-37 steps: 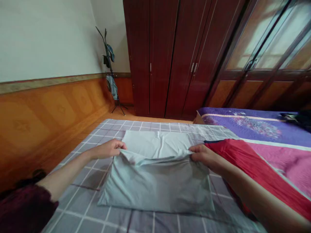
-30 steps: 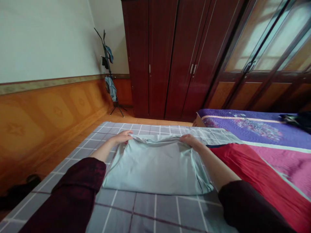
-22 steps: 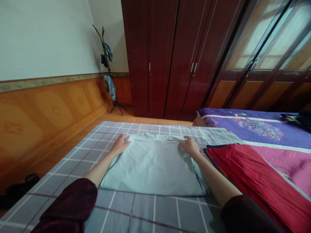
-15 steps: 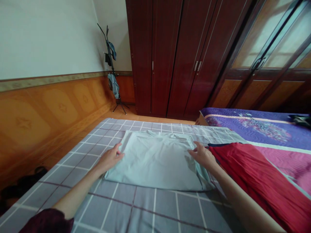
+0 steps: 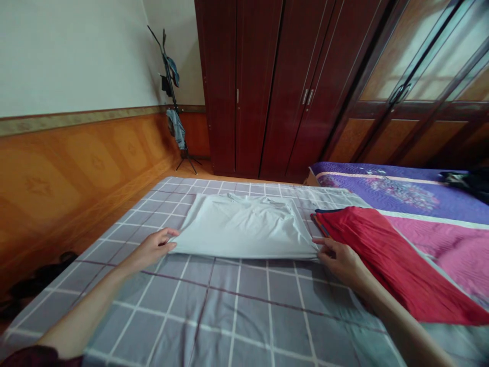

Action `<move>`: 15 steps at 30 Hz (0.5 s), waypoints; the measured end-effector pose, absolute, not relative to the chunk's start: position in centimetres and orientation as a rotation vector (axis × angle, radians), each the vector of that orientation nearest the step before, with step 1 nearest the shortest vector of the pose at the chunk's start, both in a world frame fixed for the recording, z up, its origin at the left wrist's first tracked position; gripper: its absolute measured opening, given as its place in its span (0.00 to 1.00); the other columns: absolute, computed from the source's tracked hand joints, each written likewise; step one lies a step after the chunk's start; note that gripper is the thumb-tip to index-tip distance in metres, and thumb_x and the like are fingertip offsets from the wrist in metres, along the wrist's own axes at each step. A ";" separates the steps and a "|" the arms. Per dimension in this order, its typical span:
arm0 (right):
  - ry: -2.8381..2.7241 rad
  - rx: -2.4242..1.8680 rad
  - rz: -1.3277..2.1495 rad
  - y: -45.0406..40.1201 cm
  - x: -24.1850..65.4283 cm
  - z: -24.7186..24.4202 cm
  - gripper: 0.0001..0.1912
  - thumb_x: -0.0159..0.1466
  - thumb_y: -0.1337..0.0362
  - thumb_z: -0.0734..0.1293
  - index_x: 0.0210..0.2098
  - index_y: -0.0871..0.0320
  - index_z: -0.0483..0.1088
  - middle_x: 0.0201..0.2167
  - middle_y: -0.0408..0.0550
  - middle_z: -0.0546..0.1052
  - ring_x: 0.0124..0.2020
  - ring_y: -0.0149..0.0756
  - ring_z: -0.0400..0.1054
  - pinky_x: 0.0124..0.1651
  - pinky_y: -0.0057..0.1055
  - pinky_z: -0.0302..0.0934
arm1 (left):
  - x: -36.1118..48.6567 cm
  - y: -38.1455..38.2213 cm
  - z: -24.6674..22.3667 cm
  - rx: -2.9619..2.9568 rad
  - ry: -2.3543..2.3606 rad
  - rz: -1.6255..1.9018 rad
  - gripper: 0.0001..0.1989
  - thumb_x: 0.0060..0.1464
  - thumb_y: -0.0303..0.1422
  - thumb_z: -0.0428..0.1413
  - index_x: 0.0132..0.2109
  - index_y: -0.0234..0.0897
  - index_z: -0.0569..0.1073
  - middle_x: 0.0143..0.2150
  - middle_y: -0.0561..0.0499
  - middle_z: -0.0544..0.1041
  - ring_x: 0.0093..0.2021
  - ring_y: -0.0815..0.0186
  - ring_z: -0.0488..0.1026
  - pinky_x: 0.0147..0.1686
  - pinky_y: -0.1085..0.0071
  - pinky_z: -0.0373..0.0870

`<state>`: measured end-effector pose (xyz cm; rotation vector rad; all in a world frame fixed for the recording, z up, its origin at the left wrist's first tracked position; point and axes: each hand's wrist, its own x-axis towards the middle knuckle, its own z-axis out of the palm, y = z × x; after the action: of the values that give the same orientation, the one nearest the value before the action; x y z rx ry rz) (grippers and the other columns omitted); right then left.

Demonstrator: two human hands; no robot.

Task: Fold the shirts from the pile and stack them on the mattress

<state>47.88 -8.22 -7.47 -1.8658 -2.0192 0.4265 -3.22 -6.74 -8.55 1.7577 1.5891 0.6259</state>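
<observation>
A pale, whitish garment (image 5: 244,229) lies folded into a wide, flat shape on the grey checked bed cover (image 5: 214,326), with some wrinkles on its upper right part. At its near left corner, my left hand (image 5: 156,247) pinches the edge between thumb and fingers. My right hand (image 5: 338,260) has the near right corner between its thumb and fingers. Just beyond my right hand, a red garment (image 5: 389,255) is spread over other, darker cloth.
A second bed with a purple and pink cover (image 5: 428,229) adjoins on the right, with dark items at its far edge. Dark red wardrobes (image 5: 260,92) stand behind. A coat rack (image 5: 173,97) is in the back left corner.
Both hands have moved from the garment's sides to its near corners and taken hold there. Its near edge now lies farther from me, and the garment looks shorter.
</observation>
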 end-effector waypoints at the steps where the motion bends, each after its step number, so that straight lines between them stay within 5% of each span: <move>1: -2.024 -1.871 0.422 -8.4 48.2 -7.3 0.24 0.57 0.62 0.56 0.48 0.64 0.70 0.25 0.46 0.74 0.26 0.36 0.68 0.30 0.30 0.58 | -3.6 -6.6 -8.6 1.767 1.588 0.602 0.23 0.50 0.46 0.51 0.48 0.35 0.68 0.25 0.55 0.71 0.29 0.62 0.71 0.30 0.70 0.66; 5: -2.081 -1.871 0.140 -9.2 48.5 -8.0 0.21 0.57 0.62 0.58 0.46 0.60 0.71 0.33 0.50 0.76 0.36 0.41 0.70 0.38 0.33 0.62 | -6.3 -5.1 -10.0 1.958 1.803 0.593 0.24 0.51 0.46 0.49 0.49 0.34 0.68 0.40 0.45 0.75 0.42 0.56 0.72 0.42 0.62 0.68; 9: -2.025 -1.735 -0.225 -9.8 46.8 -9.6 0.20 0.60 0.61 0.57 0.50 0.58 0.68 0.47 0.54 0.73 0.50 0.47 0.64 0.50 0.41 0.61 | -11.0 -2.3 -11.6 1.876 2.561 0.565 0.34 0.53 0.46 0.46 0.60 0.26 0.60 0.60 0.31 0.61 0.61 0.44 0.56 0.56 0.51 0.56; 11: -1.987 -1.695 -0.267 -9.8 45.7 -10.7 0.20 0.62 0.59 0.57 0.51 0.57 0.66 0.48 0.55 0.72 0.51 0.48 0.63 0.52 0.43 0.60 | -13.5 -1.1 -12.0 1.554 2.797 0.463 0.38 0.54 0.49 0.44 0.61 0.20 0.57 0.61 0.25 0.58 0.62 0.39 0.54 0.55 0.48 0.55; 15: -2.007 -1.610 -0.259 -9.5 44.6 -12.6 0.20 0.63 0.57 0.57 0.52 0.57 0.65 0.48 0.57 0.71 0.51 0.48 0.63 0.53 0.44 0.61 | -17.1 0.5 -12.1 1.294 2.812 0.414 0.38 0.56 0.51 0.40 0.55 0.17 0.63 0.52 0.21 0.67 0.53 0.36 0.65 0.45 0.45 0.62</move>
<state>44.62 -9.47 -12.60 -1.6096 -2.0070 -0.2595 -17.09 0.51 -12.15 1.2941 2.8121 0.4141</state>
